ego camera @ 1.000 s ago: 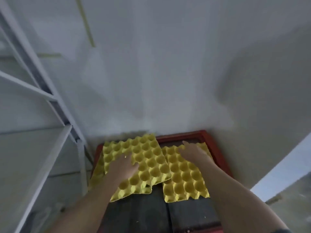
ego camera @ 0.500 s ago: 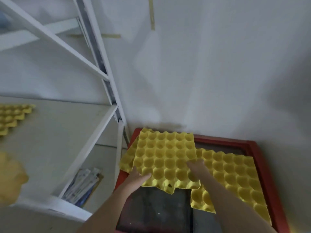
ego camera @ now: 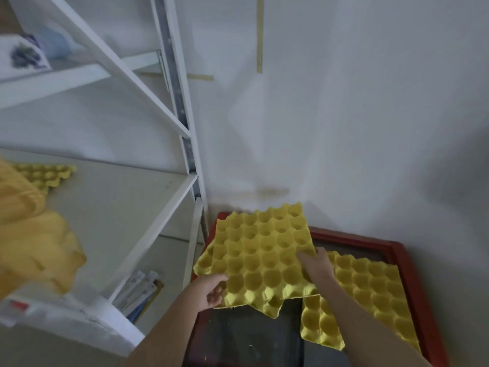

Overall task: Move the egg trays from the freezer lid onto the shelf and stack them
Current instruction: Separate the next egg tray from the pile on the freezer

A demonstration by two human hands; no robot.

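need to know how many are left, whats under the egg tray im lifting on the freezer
Under the lifted egg tray, held by the left hand and right hand, another yellow tray sticks out to the right on the dark freezer lid. Anything else beneath is covered.

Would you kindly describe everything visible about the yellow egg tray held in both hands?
The held egg tray is bright yellow, apparently moulded pulp, with rows of round cups and a ragged, wavy near edge. It is tilted, overlapping a second yellow tray lying on the red-framed freezer lid. The left hand grips its near-left corner; the right hand presses its right edge.
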